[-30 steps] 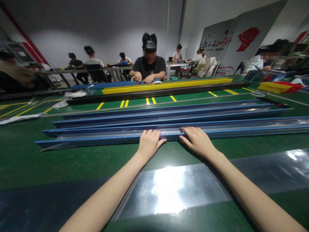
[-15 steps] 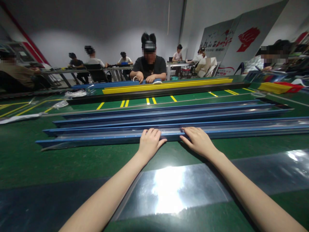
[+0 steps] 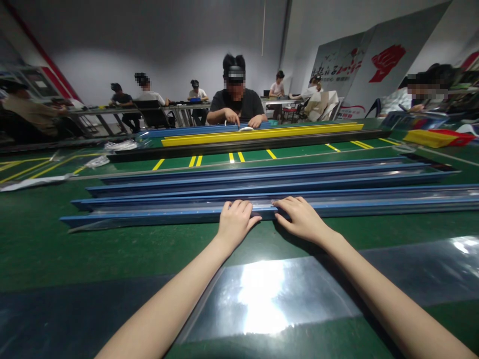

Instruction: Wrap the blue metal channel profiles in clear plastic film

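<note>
Blue near rail (image 3: 149,219): lay lengthwise on the green table (image 3: 112,254), just ahead of you, running off-view right.
Left hand (image 3: 235,222): fingers close together over its front edge, thumb out on your side; pinching or just resting, cannot tell.
Right hand (image 3: 299,218): same edge, just beside the left, fingers bent over, thumb apart; pinch cannot be told either.
Progress: looked partway. You had both hands placed; clear film (image 3: 187,204) lay in the trough, fixed or loose unclear. Back blue lengths (image 3: 262,175) sat unhandled by you.
Blue count, your side: four long edges; two channels or four strips, couldn't tell.
Far side: one yellow rail (image 3: 262,133), one black rail (image 3: 262,144), one far blue rail (image 3: 187,130) at one co-worker (image 3: 235,104).
Clear sheet (image 3: 224,309): one strip, flat, under your forearms.
Trays: one yellow tray (image 3: 426,138), one red tray (image 3: 464,139).
Crumpled wrap (image 3: 121,145): two bundles, left.
</note>
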Available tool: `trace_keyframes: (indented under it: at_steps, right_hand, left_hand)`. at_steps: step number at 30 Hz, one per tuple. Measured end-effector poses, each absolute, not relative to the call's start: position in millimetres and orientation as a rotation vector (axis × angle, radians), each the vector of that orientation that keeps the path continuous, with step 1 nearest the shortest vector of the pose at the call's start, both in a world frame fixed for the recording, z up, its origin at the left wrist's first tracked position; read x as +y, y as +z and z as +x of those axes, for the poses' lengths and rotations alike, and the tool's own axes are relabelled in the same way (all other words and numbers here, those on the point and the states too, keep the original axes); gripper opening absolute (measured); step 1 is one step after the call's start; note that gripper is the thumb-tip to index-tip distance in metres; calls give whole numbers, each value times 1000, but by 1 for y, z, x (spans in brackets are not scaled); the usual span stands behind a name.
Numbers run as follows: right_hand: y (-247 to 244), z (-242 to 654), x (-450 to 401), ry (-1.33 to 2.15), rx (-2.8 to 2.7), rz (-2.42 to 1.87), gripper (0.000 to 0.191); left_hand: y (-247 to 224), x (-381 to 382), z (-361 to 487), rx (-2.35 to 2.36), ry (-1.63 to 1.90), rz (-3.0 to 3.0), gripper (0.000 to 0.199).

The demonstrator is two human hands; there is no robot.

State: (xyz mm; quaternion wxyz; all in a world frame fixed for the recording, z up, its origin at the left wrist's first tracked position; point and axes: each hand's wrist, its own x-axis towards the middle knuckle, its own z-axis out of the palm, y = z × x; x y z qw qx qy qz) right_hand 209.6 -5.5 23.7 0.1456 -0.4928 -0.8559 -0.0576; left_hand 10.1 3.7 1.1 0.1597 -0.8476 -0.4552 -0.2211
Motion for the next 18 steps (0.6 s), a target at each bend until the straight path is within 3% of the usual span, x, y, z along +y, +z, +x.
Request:
trace_keyframes:
  at_steps: [18]
  right_hand:
    - [25, 218, -3, -338, -2510, -1444, 32]
  left_hand:
    - [2, 2, 11, -1316, -622, -2396, 30]
